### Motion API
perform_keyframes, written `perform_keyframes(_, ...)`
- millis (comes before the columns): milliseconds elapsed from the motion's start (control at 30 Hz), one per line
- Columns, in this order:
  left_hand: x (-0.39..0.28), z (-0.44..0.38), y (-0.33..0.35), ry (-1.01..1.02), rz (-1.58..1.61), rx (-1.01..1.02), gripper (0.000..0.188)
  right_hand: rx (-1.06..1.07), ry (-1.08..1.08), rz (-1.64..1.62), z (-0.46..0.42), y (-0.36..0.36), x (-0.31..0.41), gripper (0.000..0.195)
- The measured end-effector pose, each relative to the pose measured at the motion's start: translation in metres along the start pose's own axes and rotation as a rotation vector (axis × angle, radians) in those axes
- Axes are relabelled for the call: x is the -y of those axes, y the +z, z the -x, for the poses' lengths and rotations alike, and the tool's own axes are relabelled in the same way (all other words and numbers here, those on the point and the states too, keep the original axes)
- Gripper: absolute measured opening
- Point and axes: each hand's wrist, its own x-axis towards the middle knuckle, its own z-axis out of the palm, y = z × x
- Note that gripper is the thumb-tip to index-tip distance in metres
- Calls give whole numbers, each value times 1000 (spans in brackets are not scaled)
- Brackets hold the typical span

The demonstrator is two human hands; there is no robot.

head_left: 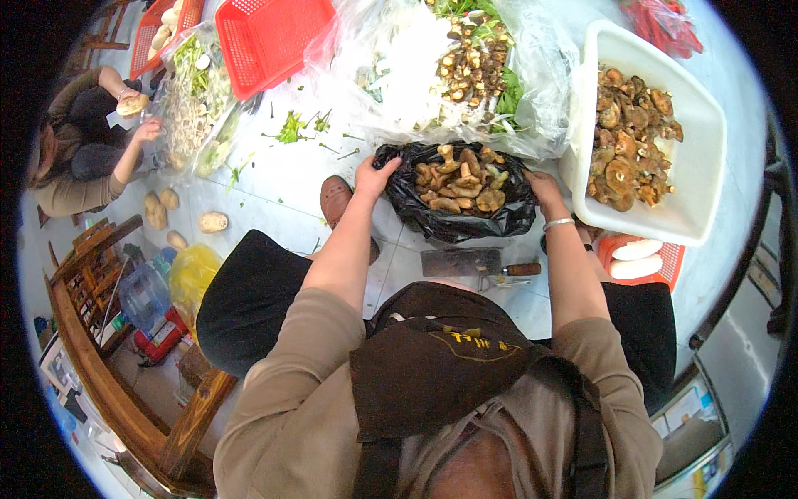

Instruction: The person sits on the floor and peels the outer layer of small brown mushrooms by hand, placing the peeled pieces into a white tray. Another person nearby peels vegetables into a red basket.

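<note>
A black plastic bag (430,229) sits on the tiled floor in front of me, its mouth spread wide. Brown mushrooms (466,181) fill it to near the top. My left hand (376,173) grips the bag's left rim, thumb over the edge. On the opposite side, my right hand (545,188) holds the right rim; its fingers are partly hidden by the plastic. A white plastic tub (692,181) stands close to my right hand, with more brown mushrooms (629,140) inside. Between my feet and the bag lies a cleaver (461,262) with a wooden handle.
Clear plastic sheeting with vegetable trimmings (474,68) spreads beyond the bag. A red basket (274,43) stands at the upper left. A co-worker (81,150) holds a potato at left, near loose potatoes (213,222). White radishes in a red tray (672,262) lie at right. Wooden furniture (106,374) is lower left.
</note>
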Motion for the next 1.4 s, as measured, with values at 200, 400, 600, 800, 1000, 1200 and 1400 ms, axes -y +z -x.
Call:
perform_keyframes(200, 0, 37, -11, 23, -97, -413, 42, -346, -336, 204, 67, -11, 42, 38)
perform_keyframes(400, -97, 129, 5, 990, -539, -145, 34, -514, -1123, 514, 144, 35, 91, 17)
perform_keyframes(600, -61, 192, 5, 923, -975, 257, 57, -170, -1033, 985, 201, 69, 33, 23)
perform_keyframes(800, -25, 195, 2, 771, -1474, 621, 71, 93, -865, 1250, 198, 81, -30, 34)
perform_keyframes(1000, -32, 182, -7, 412, -1429, 731, 38, -142, -916, 757, 191, 88, 25, 12)
perform_keyframes(1200, -54, 193, 12, 954, -876, 165, 30, -248, -1031, 660, 165, 119, 65, 17)
perform_keyframes(1400, -29, 185, -4, 713, -1011, 369, 41, -135, -928, 838, 152, 125, 50, 25)
